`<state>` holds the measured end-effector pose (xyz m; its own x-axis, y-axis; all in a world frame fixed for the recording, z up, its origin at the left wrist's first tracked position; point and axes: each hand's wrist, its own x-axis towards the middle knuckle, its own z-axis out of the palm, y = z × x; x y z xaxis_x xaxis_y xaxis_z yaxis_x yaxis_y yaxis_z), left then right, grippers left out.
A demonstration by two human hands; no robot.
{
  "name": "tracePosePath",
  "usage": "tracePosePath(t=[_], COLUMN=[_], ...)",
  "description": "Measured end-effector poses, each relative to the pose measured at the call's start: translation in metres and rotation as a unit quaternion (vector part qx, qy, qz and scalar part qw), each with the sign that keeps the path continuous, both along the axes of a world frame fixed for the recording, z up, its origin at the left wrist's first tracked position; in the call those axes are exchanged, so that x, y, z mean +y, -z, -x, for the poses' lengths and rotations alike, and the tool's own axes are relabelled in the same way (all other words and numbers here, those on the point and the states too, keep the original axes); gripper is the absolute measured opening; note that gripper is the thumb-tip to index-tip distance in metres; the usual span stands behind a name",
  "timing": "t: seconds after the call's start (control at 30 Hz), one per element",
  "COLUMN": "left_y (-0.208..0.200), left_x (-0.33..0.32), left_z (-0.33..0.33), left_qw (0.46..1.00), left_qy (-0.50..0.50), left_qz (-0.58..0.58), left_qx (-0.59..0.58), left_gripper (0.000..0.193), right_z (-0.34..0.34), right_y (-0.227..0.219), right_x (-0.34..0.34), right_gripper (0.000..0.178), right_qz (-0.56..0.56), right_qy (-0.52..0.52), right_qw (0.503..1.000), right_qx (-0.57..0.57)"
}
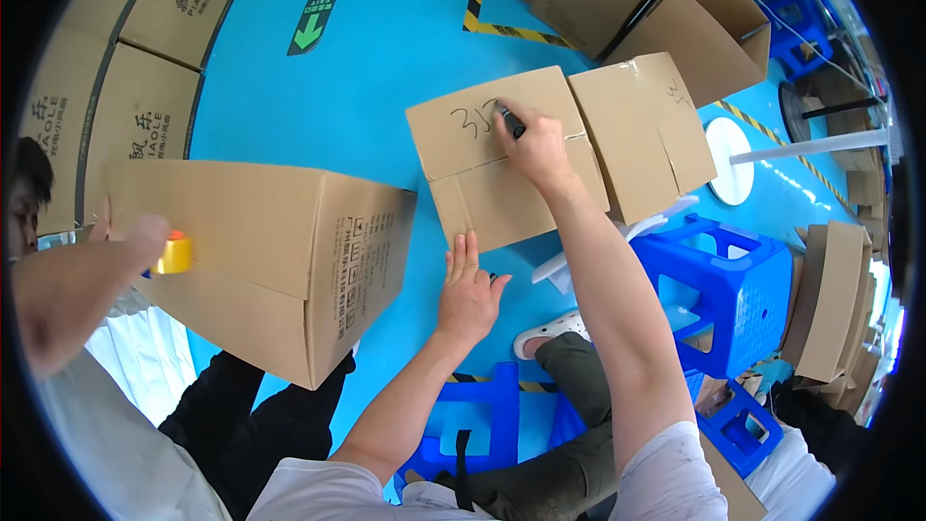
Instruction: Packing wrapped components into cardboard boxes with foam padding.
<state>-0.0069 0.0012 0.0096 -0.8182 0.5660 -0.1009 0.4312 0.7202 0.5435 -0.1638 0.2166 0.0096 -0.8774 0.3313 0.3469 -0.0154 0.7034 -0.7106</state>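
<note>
From where I stand, it comes down to how the black marker lies over the cardboard carton: the right hand has its fingers closed around it above the far half of the top, just right of the dark handwritten strokes. Its long axis slants from far left to near right; the writing end is partly hidden by fingers, so I can't tell whether it touches the board. The carton lies straight ahead of the person, its taped seam running crosswise between the two hands. The left hand is well apart from the right and farther from the strokes, fingers stretched forward with their tips at the near edge. A small dark object shows by its thumb, whether gripped I can't say. A second carton sits close on the right.
</note>
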Motion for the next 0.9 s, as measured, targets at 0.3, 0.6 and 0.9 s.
tracePosePath(t=[0.3, 0.6, 0.9], left_y=[0.006, -0.047, -0.228], left_x=[0.007, 0.038, 0.054], left_z=[-0.002, -0.093, -0.271], left_qw=[0.999, 0.972, 0.668], left_qy=[-0.021, 0.008, 0.491], left_qz=[0.009, -0.227, -0.505], left_qx=[0.03, -0.056, -0.238], left_gripper=[0.051, 0.047, 0.039], right_z=[-0.106, -0.36, -0.608], right_y=[-0.096, -0.228, -0.336], right_x=[-0.005, -0.101, -0.184], right_gripper=[0.021, 0.02, 0.02], right_qz=[0.167, 0.075, 0.095], right_qy=[0.183, 0.29, 0.376], right_qw=[0.954, 0.938, 0.893], right_qx=[0.168, 0.174, 0.228])
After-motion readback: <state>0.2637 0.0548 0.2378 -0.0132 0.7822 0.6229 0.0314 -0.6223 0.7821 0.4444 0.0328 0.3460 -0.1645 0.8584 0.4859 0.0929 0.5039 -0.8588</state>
